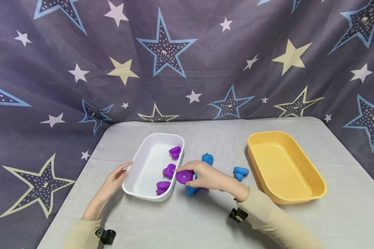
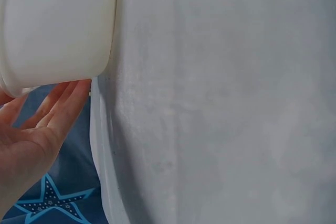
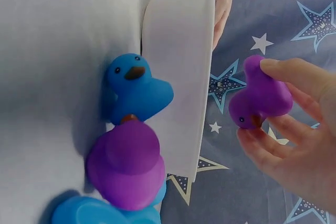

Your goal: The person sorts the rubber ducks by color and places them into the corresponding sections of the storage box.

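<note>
My right hand pinches a purple rubber duck between thumb and fingers, raised beside the right rim of a white bin. In the right wrist view the held duck hangs head down, apart from the bin wall. Inside the bin lie three purple ducks along its right side, one of them a purple duck near the back. My left hand touches the bin's left side with extended fingers. Below my right hand, blue ducks and another purple duck sit close together, partly hidden in the head view.
A yellow bin stands on the right of the grey-covered table. One blue duck lies left of it, and another blue duck sits behind my right hand. A star-patterned cloth hangs behind the table.
</note>
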Available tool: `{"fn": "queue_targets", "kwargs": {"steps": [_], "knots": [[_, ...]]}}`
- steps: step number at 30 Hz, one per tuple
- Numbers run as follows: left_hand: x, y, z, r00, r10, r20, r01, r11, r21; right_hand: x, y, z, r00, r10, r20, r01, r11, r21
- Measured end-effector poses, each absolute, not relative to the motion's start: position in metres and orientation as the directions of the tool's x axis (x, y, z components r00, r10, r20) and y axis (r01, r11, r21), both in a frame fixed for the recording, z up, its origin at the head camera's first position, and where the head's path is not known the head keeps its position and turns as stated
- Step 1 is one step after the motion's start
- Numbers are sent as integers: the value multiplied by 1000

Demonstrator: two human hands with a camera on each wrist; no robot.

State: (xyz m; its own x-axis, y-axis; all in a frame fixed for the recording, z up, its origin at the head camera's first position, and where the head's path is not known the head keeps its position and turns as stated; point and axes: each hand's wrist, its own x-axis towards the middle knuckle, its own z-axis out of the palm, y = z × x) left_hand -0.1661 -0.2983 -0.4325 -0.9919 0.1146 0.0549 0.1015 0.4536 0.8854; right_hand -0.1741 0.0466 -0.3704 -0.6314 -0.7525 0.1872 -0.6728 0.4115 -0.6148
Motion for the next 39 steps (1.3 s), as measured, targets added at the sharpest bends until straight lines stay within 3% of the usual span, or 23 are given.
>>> {"fn": "queue_targets", "kwargs": {"steps": [21,39], "knots": [[-167,-301,-436,-988,141,63,118,423,899,-181,16,-370,-605,-753,259,-690,333,-643],[-168,-300,-435,-986,141,89,142,435,889,-187,-11,-377,-646,-739,195,-621,359,-696]]}}
